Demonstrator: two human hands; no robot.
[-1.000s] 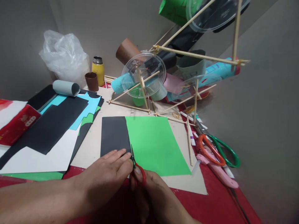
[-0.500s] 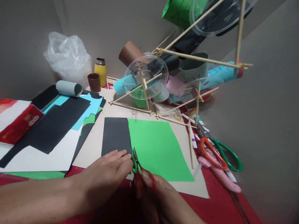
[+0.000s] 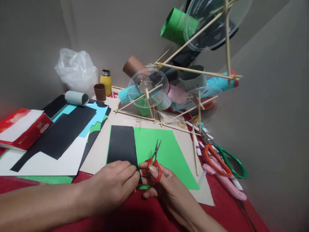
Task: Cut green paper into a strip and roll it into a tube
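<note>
A black paper rectangle [image 3: 122, 143] lies over the left part of a green paper sheet [image 3: 160, 151]. My left hand [image 3: 118, 182] is at the black paper's lower edge, its fingers bent together and gripping there; the thumb is hidden. In my right hand [image 3: 161, 185] is a small pair of scissors [image 3: 155, 156] with red handles. Their blades point up and away over the green sheet, tips slightly apart. The right fingertips reach the lower edge of the papers, close to my left hand.
Beyond the papers stands a wooden-stick frame [image 3: 135, 116] with clear plastic lids and paper tubes. Larger scissors [image 3: 217, 159] and a pink glue gun [image 3: 227, 183] lie right. Paper sheets [image 3: 65, 135], a red tissue pack [image 3: 26, 129], a yellow bottle [image 3: 105, 82] and a plastic bag [image 3: 76, 71] are left.
The scissors have come away from the black paper's right edge, up and right over the green sheet. My right hand has turned, its fingers now spreading toward the papers. The view has shifted slightly.
</note>
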